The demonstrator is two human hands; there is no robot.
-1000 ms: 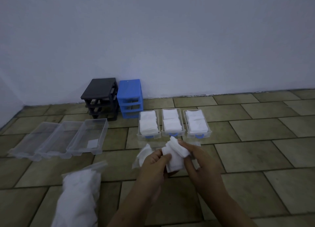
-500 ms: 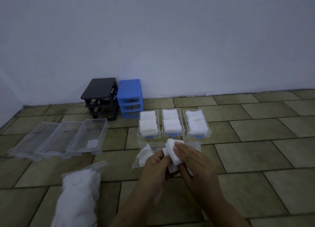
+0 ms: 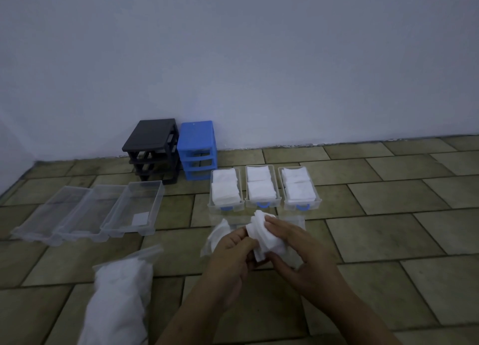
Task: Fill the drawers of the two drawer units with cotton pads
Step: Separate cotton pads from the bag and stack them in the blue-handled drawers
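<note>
Both hands held a stack of cotton pads [image 3: 261, 237] above the tiled floor [image 3: 388, 241]: the left hand [image 3: 230, 256] pinched its near edge, the right hand [image 3: 298, 248] curled around it. Just beyond stood 3 filled drawers [image 3: 264, 189]; 3 unfilled drawers [image 3: 88, 212] lay left.

Light: we see a dim, bluish, even scene with no clear source.
Shadows: soft and faint.
Focus: the bag of pads [image 3: 121, 290] at lower left looks blurred.
Edges: wide-angle bending of the floor [image 3: 388, 235] tiles.
</note>
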